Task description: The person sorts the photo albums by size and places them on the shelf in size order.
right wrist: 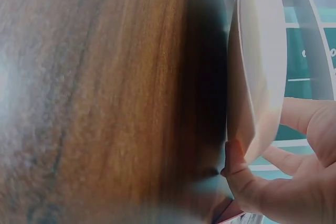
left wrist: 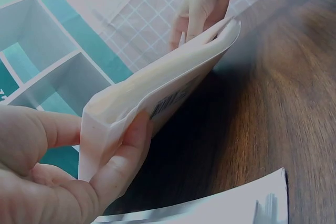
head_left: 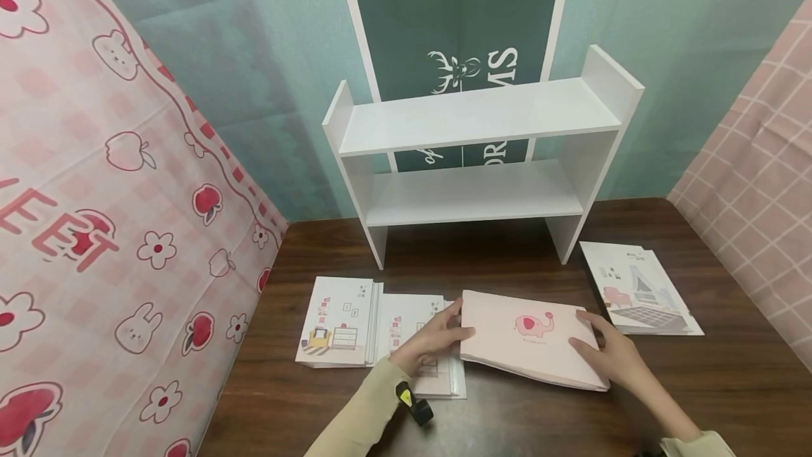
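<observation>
A pale pink notebook (head_left: 495, 340) with a pink elephant on its cover is held over the table between both hands. My left hand (head_left: 438, 337) grips its left end, the thumb on one cover and fingers on the other. At the opposite end, my right hand (head_left: 612, 355) holds the notebook with thumb and fingers on either side. In the left wrist view the page edges and a barcode (left wrist: 169, 103) on the underside show. White booklets (head_left: 409, 307) lie beneath my left forearm and are partly hidden by it.
Behind the notebook stands a white two-tier shelf (head_left: 472, 192) on the dark wooden table (head_left: 266, 400). Another pile of white booklets (head_left: 336, 312) lies at left, and more booklets (head_left: 634, 281) lie at right. Patterned cloths (head_left: 146, 231) hang around the table.
</observation>
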Demonstrator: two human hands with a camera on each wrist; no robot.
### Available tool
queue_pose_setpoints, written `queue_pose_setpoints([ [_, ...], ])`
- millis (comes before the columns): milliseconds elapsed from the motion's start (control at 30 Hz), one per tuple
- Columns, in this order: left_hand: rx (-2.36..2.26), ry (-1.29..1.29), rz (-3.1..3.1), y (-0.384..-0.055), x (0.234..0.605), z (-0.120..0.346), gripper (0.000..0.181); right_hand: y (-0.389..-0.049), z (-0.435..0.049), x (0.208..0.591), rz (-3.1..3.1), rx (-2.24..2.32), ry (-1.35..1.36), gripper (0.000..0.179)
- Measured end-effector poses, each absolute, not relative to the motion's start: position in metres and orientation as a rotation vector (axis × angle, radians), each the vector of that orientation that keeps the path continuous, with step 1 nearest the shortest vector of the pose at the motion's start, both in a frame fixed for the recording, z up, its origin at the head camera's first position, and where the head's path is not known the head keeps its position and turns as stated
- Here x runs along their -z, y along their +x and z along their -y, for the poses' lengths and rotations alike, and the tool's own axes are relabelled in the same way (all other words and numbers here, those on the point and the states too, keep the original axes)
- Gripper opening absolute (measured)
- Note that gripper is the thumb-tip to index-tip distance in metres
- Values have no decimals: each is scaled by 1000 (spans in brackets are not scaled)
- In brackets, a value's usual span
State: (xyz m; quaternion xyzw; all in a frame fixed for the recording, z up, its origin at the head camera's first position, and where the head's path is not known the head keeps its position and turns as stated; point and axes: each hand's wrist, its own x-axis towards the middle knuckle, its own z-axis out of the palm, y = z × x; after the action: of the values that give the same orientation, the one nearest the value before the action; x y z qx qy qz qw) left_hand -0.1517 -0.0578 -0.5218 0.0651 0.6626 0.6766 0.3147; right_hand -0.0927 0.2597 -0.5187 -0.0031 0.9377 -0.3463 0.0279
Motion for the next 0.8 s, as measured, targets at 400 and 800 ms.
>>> queue_pose_setpoints([
  [400,-1800,154,-1735,-149,523,60,76,-89,-267,522,-2602,1454,50,70],
  [800,-1836,135,-1724,-148,521,64,76,-91,-269,526,-2299,1723,168,92],
])
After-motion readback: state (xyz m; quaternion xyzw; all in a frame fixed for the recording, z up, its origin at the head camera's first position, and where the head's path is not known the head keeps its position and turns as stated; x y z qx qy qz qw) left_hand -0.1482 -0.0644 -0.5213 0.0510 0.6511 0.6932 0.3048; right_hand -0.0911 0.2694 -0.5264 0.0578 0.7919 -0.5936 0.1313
